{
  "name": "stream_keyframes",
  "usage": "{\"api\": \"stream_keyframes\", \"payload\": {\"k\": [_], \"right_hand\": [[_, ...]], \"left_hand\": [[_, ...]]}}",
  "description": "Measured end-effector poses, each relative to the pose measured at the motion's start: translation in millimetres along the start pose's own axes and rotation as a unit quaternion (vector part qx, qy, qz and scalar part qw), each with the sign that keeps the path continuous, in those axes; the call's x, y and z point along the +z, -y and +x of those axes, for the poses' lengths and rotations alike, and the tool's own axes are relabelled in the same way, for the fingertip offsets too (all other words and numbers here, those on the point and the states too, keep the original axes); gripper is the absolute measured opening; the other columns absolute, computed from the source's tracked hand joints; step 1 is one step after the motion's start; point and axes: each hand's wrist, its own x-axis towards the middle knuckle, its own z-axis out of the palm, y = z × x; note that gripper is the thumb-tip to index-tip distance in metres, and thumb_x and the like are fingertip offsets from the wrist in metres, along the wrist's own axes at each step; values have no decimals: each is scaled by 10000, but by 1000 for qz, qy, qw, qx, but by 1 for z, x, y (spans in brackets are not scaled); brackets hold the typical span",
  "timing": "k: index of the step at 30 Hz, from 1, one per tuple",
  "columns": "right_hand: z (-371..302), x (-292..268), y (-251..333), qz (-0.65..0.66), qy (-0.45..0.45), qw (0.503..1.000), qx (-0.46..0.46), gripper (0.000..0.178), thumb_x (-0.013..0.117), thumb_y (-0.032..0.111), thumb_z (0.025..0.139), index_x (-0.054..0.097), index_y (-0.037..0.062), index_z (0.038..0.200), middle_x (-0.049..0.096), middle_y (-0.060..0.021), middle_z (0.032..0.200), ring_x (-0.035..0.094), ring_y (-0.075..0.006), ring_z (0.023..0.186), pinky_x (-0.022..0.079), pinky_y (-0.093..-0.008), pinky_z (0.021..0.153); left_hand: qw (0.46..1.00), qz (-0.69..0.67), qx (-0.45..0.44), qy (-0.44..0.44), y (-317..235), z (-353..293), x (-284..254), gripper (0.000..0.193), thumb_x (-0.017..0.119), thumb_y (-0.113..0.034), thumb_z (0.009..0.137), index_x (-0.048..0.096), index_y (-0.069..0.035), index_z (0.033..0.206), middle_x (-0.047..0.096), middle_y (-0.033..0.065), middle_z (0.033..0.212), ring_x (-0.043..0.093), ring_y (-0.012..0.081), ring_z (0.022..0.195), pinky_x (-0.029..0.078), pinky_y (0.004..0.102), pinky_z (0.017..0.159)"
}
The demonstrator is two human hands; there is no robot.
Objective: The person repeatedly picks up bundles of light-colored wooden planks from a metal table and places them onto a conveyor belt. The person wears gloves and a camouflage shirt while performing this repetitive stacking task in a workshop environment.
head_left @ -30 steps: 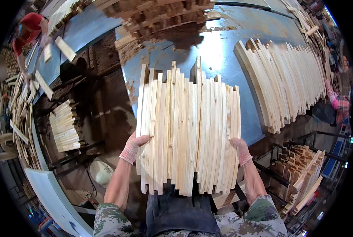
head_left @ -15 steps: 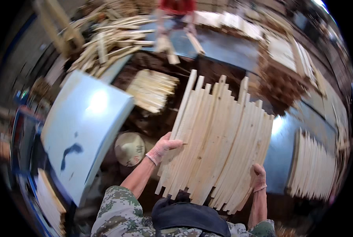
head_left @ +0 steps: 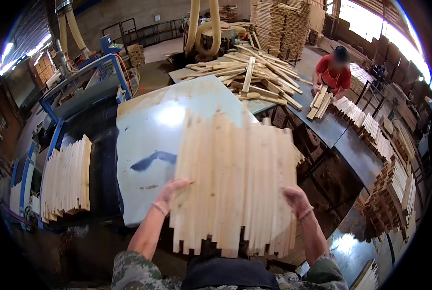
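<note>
A wide row of pale wooden strips (head_left: 233,183), laid side by side with uneven ends, is held up in front of me between both hands. My left hand (head_left: 169,194), in a pinkish glove, is closed on the row's left edge, thumb over the top. On the opposite edge, my right hand (head_left: 297,200), gloved alike, presses inward with its fingers closed. The strips hang over the near right part of a light metal table (head_left: 148,125) with a dark blue smear. Fingers underneath the wood are hidden.
Left of the table, another row of strips (head_left: 67,181) lies on a black conveyor bed (head_left: 102,159) with a blue frame (head_left: 80,79). Loose strips (head_left: 254,72) are heaped beyond. A co-worker in red (head_left: 333,72) handles strips at the right, near stacked wood (head_left: 395,188).
My view has swung left, bringing the conveyor and far stacks into sight. The held strips now overlap the light metal table; both hands keep their hold.
</note>
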Motion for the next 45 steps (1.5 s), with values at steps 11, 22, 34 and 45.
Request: {"api": "stream_keyframes", "payload": {"k": [11,22,34,45], "right_hand": [[242,118,-58,-114,31,983,138,508,766,71,906,549,-27,1355,712,-138,1121,742,-243,936,653,-418,802],[355,246,-95,-115,52,979,162,417,727,78,901,582,-20,1279,708,-140,1107,735,-259,910,656,-427,777],[364,462,-234,-131,153,964,174,483,726,131,915,535,-14,1334,701,-142,1110,711,-241,916,631,-413,786],[358,516,-203,-755,117,639,88,848,602,676,968,538,-58,1387,694,-242,1235,721,-390,1020,592,-466,900]], "left_hand": [[979,-9,63,-196,-44,42,-196,600,687,-427,1018,620,21,1410,729,142,1258,729,278,1072,583,443,974],[679,578,-108,-440,-163,62,-206,1063,653,-702,893,281,-44,1640,451,258,1605,487,437,1445,440,506,1149],[531,621,-190,-544,-140,-60,-369,996,366,-726,1026,179,-10,1694,162,251,1763,108,406,1644,34,538,1327],[628,685,98,-357,-132,-48,-353,750,491,-582,1034,436,-126,1627,283,201,1739,218,416,1605,91,561,1312]]}}
